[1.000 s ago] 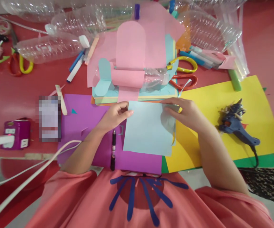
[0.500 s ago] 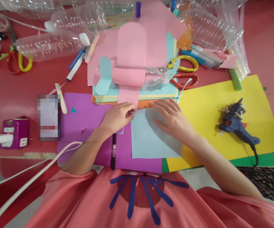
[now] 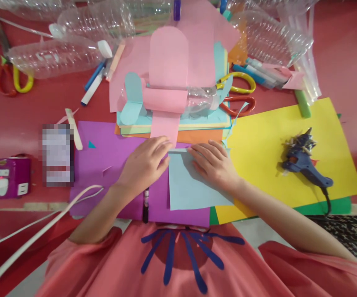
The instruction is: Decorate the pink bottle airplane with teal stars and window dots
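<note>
— While both hands press down, where does the pale blue paper sheet (image 3: 191, 189) sit?
— From the head view, flat on the red counter (image 3: 42, 111), overlapping the purple paper sheet (image 3: 110, 156) and the yellow paper sheet (image 3: 274, 156). The left hand (image 3: 144, 165) lies with fingers loosely curled at its top-left corner; the right hand (image 3: 215, 165) lies flat, fingers spread along its top edge. Neither grips anything.
— How tight is the room around it?
— Just above its top edge lies the stack of coloured papers (image 3: 172, 128). A black pen (image 3: 146, 202) lies just left, under the left wrist. The blue glue gun (image 3: 305, 165) lies well apart on the right, leaving bare yellow between. Its lower edge nears the counter's front edge.
</note>
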Motion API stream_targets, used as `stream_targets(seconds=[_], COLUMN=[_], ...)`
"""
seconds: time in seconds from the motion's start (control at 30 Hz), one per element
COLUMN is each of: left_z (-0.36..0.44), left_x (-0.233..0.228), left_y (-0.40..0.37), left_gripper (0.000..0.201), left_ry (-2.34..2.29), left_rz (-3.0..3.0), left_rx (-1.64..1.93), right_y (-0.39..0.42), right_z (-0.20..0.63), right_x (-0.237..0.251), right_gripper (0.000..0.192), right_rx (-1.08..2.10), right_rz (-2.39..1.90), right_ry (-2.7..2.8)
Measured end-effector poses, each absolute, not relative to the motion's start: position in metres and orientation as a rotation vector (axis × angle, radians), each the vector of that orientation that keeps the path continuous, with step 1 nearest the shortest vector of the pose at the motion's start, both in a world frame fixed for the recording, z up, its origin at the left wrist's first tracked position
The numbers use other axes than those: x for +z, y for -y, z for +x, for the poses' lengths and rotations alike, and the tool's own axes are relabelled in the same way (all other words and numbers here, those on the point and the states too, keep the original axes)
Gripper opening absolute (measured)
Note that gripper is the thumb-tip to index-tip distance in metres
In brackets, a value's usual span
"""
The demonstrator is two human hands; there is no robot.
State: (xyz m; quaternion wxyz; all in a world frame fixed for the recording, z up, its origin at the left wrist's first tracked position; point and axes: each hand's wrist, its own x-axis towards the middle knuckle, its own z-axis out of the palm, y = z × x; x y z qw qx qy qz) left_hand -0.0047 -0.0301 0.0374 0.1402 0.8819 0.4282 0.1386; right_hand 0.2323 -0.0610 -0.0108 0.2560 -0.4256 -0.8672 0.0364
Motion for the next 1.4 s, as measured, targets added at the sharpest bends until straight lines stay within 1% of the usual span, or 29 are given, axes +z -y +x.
stream_targets(seconds=[0.13,0.27,0.4,0.67,0.97,1.17,1.4], left_z=[-0.001,0.01,0.017,0.021,0.024,0.024,0.025], left_x=[0.036,0.026,0.02,0.016,0.017,0.016,0.017], left_y=[0.06,0.082,0.091,0.098,0.102,0.102,0.101], left_gripper=[0.026,0.031,0.035,0.04,0.046,0.046,0.046], left_ry=[-1.052,-1.088,-1.126,-1.18,-1.254,-1.267,-1.254], left_rz=[2.674,2.811,2.902,2.843,2.795,2.787,2.785], left_rx=[0.419,0.247,0.181,0.189,0.094,0.084,0.098], right_y=[0.06,0.058,0.06,0.069,0.069,0.071,0.069], right_z=[0.232,0.231,0.229,0.227,0.227,0.227,0.226], right_x=[-0.008,-0.005,-0.002,0.002,-0.001,-0.004,0.0], right_gripper=[0.032,0.026,0.022,0.022,0.022,0.023,0.021], right_rx=[-0.004,-0.058,-0.074,-0.085,-0.098,-0.044,-0.101], right_rz=[-1.03,-0.996,-0.964,-1.013,-1.022,-1.037,-1.012], right_ry=[2.355,2.366,2.373,2.402,2.397,2.402,2.387])
